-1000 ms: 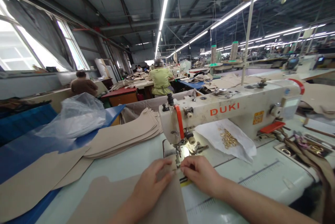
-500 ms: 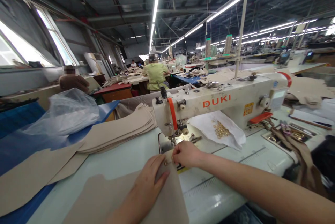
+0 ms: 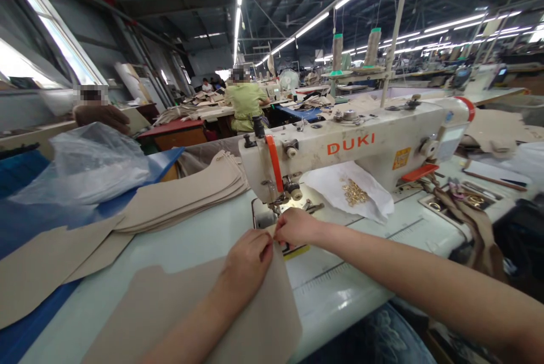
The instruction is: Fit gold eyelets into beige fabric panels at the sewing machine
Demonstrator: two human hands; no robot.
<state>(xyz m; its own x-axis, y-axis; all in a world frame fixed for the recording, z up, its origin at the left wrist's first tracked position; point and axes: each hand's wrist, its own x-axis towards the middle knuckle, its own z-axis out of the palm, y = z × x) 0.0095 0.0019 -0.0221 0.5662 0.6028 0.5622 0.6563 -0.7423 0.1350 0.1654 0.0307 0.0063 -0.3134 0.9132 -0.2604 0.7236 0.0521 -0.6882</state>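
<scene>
Beige panel (image 3: pixel 272 307), one, lying on the worktop (image 3: pixel 204 233) before the sewing machine (image 3: pixel 391 148); probably light, pliant, not fragile; best held by its far narrow end, where left hand (image 3: pixel 245 265) and right hand (image 3: pixel 297 227) both pinch it.

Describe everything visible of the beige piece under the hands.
The beige piece is flat and smooth, perhaps leather-like, with a stepped far-left edge and a rounded near-right corner. It lies on the pale table and runs out of the frame's bottom. The left hand and right hand pinch its far end, before the sewing machine.
</scene>
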